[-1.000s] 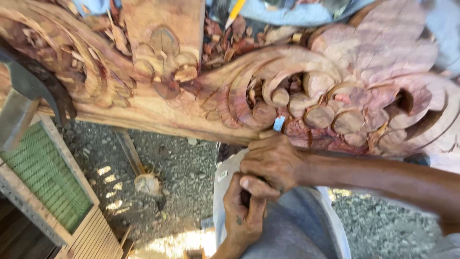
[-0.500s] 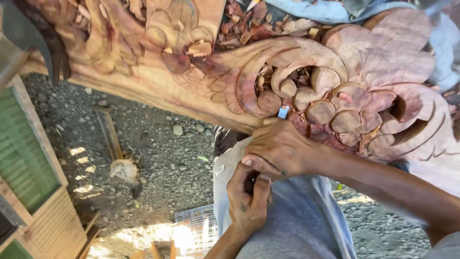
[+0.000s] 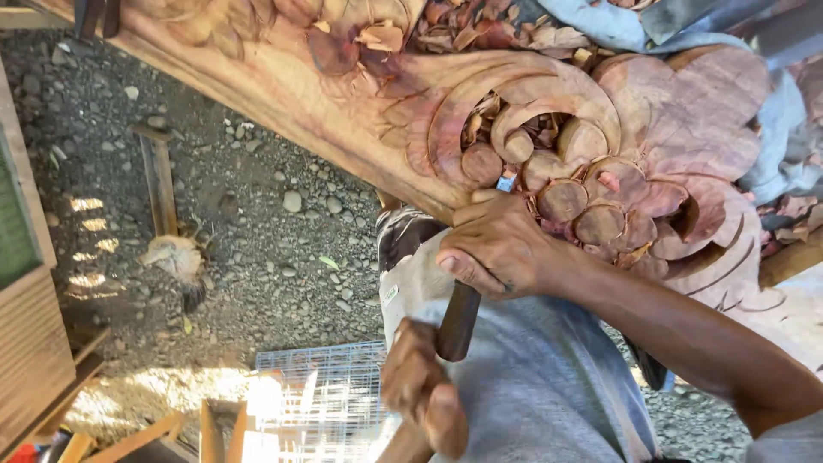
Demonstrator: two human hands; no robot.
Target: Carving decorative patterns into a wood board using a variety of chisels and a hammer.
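The right hand (image 3: 497, 249) has its fingers closed tight around a chisel (image 3: 459, 321), whose dark handle sticks out below the fist toward 6 o'clock, while its small shiny tip (image 3: 506, 183) touches the big carved wood panel (image 3: 549, 103) at 12 o'clock from the hand. The left hand (image 3: 420, 390) sits just below the handle's end, fingers curled shut; I cannot tell if it holds anything. To carve well, keep the tip steady on the round bumps, push gently, and keep the hands behind the sharp edge. The wood is reddish brown with curls, leaves and loose chips. Below, at 9 o'clock, lies grey gravel ground (image 3: 257, 223), and a wire cage (image 3: 326, 386) rests at 7 o'clock.
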